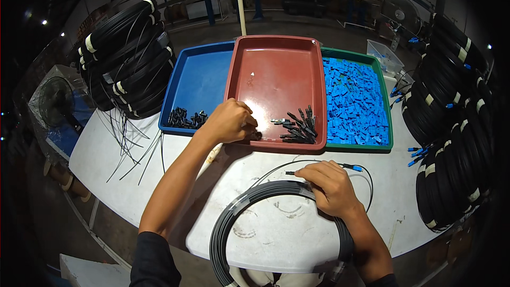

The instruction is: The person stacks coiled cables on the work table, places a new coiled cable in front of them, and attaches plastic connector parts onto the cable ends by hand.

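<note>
My left hand [232, 121] reaches over the near edge of the red tray [276, 69], its fingers curled together. What they hold, if anything, is hidden; a dark piece lies just by the fingertips. Several slim black connector parts [300, 128] lie heaped in that tray's near right corner. My right hand [330, 185] pinches a thin black cable near its end, and a dark tip [290, 173] sticks out to the left of the fingers. Beneath that hand a coil of black cable [234, 215] rests on the white table. A blue connector [353, 167] sits on cable just beyond the right hand.
A blue tray [204, 74] with small black pieces [186, 118] stands left of the red one. On the right, a green tray [387, 101] holds many blue connector housings [355, 101]. Tall stacks of cable coils [130, 64] flank the white table [119, 165] on both sides.
</note>
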The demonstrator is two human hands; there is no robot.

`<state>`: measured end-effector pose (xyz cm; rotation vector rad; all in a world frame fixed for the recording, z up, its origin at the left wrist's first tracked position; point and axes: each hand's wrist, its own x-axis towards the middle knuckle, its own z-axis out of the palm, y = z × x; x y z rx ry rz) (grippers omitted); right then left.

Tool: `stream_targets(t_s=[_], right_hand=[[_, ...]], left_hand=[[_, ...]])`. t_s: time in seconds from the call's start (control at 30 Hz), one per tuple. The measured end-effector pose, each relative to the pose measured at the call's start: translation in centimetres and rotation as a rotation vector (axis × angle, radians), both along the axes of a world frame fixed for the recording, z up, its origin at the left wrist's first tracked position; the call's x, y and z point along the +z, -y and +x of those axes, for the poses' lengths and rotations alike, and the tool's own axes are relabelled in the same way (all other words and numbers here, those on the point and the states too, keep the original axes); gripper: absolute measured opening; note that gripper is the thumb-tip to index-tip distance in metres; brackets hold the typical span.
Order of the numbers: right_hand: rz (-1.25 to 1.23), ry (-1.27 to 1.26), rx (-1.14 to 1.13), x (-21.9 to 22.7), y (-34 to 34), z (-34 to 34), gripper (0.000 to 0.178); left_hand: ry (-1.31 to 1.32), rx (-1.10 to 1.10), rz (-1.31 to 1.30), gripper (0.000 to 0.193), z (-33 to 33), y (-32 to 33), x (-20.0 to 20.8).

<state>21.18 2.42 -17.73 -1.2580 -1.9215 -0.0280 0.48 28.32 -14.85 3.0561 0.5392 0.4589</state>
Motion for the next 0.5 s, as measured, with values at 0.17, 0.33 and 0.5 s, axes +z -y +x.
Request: stream_targets(t_s=[0.17,0.33,0.5], right_hand=[[0.02,-0.008,-0.009,0.2,0.0,-0.2,0.035],[-0.036,0.002,-0.026,0.4,0.0,-0.4,0.034],[0.003,-0.005,-0.052,0.0,-0.2,-0.2,0.034]], left_hand=[[-0.073,-0.048,0.112,0.028,1.7,-1.3,-0.5],[-0.057,-0.048,0.108,0.024,1.2,-2.8,0.1],[-0.06,-0.214,0.087,0.012,2.2,-2.1,-0.5]])
